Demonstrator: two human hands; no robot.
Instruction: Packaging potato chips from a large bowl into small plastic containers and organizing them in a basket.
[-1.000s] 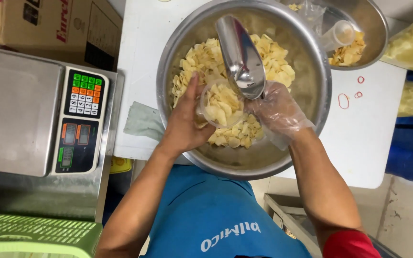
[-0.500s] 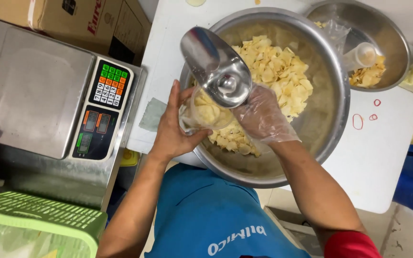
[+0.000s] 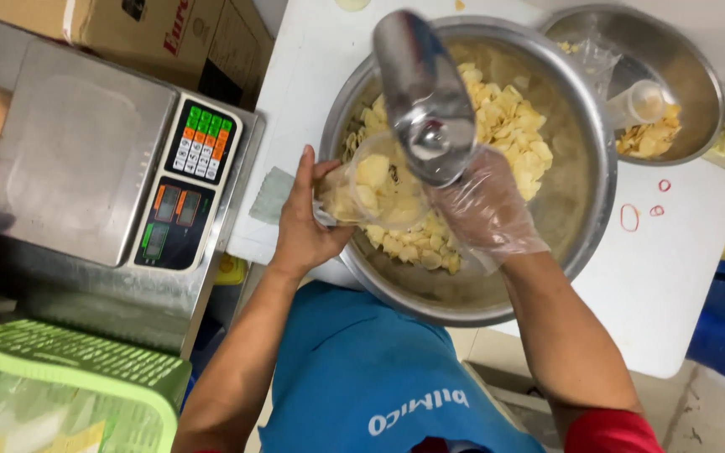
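Note:
My left hand point(image 3: 302, 220) grips a clear plastic bag point(image 3: 371, 186) partly filled with pale yellow chips, held over the near rim of a large steel bowl point(image 3: 589, 210). My right hand point(image 3: 487, 211), in a thin clear glove, holds a shiny metal scoop point(image 3: 423, 94) tipped up just above the bag's mouth. A heap of chips point(image 3: 505, 134) fills the bowl's middle and far side.
A steel weighing scale point(image 3: 77, 151) with a coloured keypad point(image 3: 203, 144) stands to the left. A smaller steel bowl point(image 3: 681, 59) with chips and a plastic bottle sits at the back right. Red rubber bands point(image 3: 629, 218) lie on the white table point(image 3: 681, 277). A green basket point(image 3: 69, 386) is at lower left.
The view has shifted so the scale fills more of the left. The scoop rose from inside the bowl and now stands tipped above the bag in my left hand.

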